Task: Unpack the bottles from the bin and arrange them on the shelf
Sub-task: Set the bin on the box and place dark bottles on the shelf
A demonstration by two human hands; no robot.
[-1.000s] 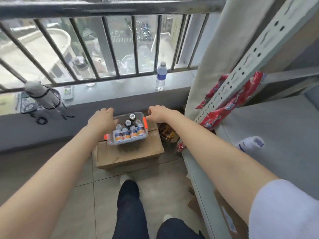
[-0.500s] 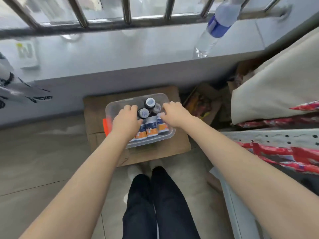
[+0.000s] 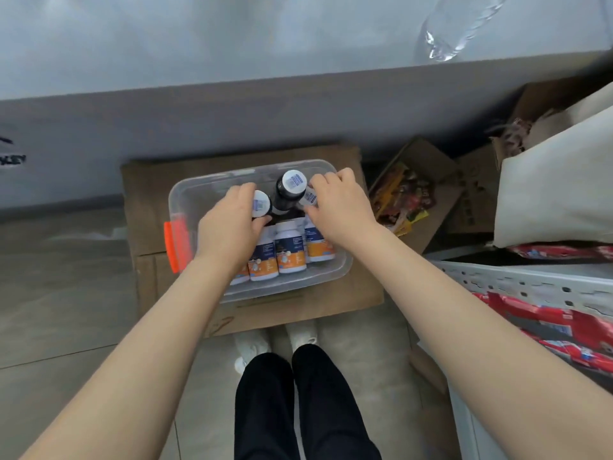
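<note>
A clear plastic bin (image 3: 185,194) with an orange latch (image 3: 176,245) sits on a cardboard box (image 3: 146,190). Inside stand several white bottles with blue and orange labels (image 3: 289,250) and dark bottles with white caps (image 3: 291,187). My left hand (image 3: 229,227) is curled around a dark white-capped bottle (image 3: 262,204) at the bin's middle. My right hand (image 3: 338,204) closes its fingers on another capped bottle (image 3: 310,197) at the bin's right. A corner of the grey perforated metal shelf (image 3: 517,283) shows at the right.
A grey window ledge (image 3: 232,44) carries a clear water bottle (image 3: 454,31). Snack packets (image 3: 404,197) and open cardboard lie right of the box. A beige cloth bundle (image 3: 557,194) and red packets (image 3: 547,327) rest on the shelf. My legs and white shoes (image 3: 298,340) stand on the tiled floor.
I have leaned in and looked down, so the bin fills more of the view. Both hands went from the bin's rim to inside it and closed on bottles.
</note>
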